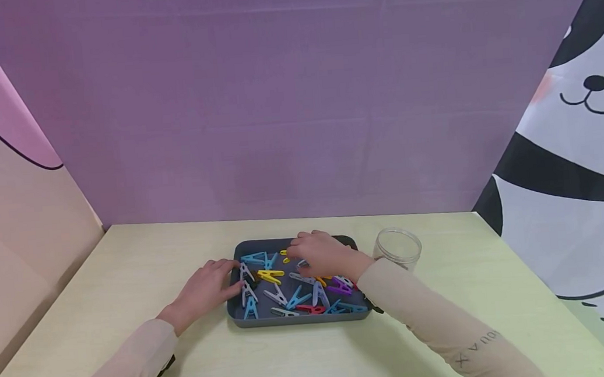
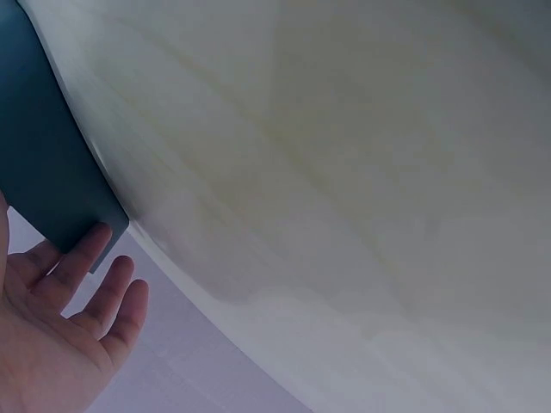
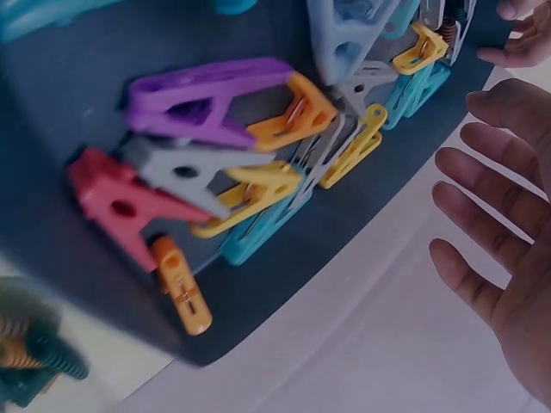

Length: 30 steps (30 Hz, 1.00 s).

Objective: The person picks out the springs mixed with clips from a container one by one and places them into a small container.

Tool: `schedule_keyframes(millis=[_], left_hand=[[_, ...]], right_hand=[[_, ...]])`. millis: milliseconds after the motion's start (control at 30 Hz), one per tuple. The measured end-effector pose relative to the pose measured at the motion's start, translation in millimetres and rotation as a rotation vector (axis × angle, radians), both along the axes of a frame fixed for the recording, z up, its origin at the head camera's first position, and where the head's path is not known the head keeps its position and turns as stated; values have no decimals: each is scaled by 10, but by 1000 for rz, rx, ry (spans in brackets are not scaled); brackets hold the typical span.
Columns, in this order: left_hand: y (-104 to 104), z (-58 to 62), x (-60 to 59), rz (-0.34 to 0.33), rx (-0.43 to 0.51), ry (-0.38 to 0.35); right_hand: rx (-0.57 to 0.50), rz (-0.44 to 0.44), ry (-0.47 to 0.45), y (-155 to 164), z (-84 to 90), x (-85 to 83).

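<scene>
Clothespins of coloured plastic (image 1: 293, 288) lie jumbled in a shallow dark grey rectangular tray (image 1: 298, 319) at the middle of the pale green surface (image 1: 128, 265). The right hand (image 1: 319, 256) hovers palm-down over the tray's far half, directly above the pins, fingers relaxed and spread, holding nothing. The left hand (image 1: 206, 286) rests at the tray's left rim, fingers straight, touching its wall. The right hand is nearer the pins. A clear glass jar (image 1: 397, 248) stands just right of the tray.
</scene>
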<state>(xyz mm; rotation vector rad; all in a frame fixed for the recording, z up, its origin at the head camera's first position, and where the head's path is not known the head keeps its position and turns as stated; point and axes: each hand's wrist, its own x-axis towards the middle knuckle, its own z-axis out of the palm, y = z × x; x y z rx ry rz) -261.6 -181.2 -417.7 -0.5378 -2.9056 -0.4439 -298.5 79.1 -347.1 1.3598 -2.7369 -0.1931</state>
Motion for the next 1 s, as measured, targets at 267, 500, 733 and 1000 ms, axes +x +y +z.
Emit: schedule_keyframes(millis=[267,500,733,1000], left_hand=[[2,-4,-14,-1,-7,-5],[-3,2,-11,-9,-9,7],[-3,16,1,-23,-10,24],[-9,12,7,-26,-12,37]], right_hand=[[-1,41,5,-178,-73,-92],[32,38,-2,-350,-109,-132],[86,10,-14,-499,-184,-174],[90,3,-66,-618,-286,-212]])
